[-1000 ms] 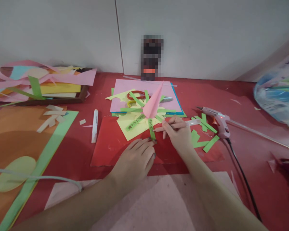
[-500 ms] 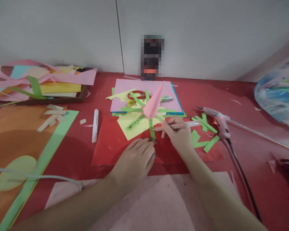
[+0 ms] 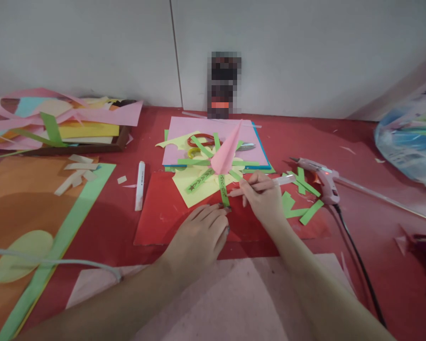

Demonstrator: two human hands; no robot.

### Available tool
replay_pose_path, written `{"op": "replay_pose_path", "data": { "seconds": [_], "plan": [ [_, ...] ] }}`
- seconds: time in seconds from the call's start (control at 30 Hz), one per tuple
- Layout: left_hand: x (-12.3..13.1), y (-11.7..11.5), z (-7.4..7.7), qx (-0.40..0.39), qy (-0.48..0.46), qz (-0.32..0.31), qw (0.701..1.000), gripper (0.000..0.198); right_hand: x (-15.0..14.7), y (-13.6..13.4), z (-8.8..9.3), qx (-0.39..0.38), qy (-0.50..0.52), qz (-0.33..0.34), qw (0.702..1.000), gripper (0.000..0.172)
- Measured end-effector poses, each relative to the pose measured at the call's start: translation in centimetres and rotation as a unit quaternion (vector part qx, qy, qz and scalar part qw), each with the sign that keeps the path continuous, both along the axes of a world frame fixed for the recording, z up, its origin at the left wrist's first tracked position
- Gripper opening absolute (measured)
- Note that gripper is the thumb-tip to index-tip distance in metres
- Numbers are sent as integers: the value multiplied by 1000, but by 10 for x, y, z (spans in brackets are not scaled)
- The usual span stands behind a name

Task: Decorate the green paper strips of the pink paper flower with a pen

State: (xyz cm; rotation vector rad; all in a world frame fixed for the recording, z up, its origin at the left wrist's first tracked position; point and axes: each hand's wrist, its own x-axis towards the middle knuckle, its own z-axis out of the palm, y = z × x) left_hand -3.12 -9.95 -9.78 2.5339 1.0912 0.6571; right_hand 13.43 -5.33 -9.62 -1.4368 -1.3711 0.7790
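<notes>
In my right hand (image 3: 264, 199) is a pink pen (image 3: 259, 186), its tip at a green paper strip (image 3: 224, 192) that carries dark drawn marks. The fingertips of my left hand (image 3: 200, 232) hold the lower end of that strip. The strip is one of several radiating from a pink paper cone (image 3: 226, 154), which rises with its point up on a pale yellow paper piece (image 3: 186, 177). A neighbouring green strip (image 3: 200, 180) bears drawn shapes and a star. Behind the cone lie scissors (image 3: 246, 147), partly hidden, on pink paper (image 3: 184, 128).
A glue gun (image 3: 324, 180) with a black cord lies at right, beside loose green strips (image 3: 301, 208). A white marker (image 3: 139, 185) is left of the red sheet (image 3: 156, 218). Paper scraps fill a tray (image 3: 122, 139) at back left. A dark blurred object (image 3: 223, 85) stands against the wall.
The pen tip has moved slightly down along the green strip, and the row of marks reaches further. My left hand and the cone look the same.
</notes>
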Motion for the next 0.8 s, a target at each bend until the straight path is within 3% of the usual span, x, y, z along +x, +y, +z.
{"op": "replay_pose_path", "data": {
  "seconds": [0.33, 0.53, 0.8],
  "plan": [
    [-1, -2, 0, 52, 0, 3, 999, 13, -4, -6, 7, 2, 70, -9, 997, 29],
    [-1, -2, 2, 69, -8, 14, 998, 16, -5, -7, 4, -6, 34, -4, 999, 37],
    [-1, -2, 2, 66, -3, 9, 998, 16, -5, -7, 2, -23, 19, 5, 1000, 36]
  ]
}}
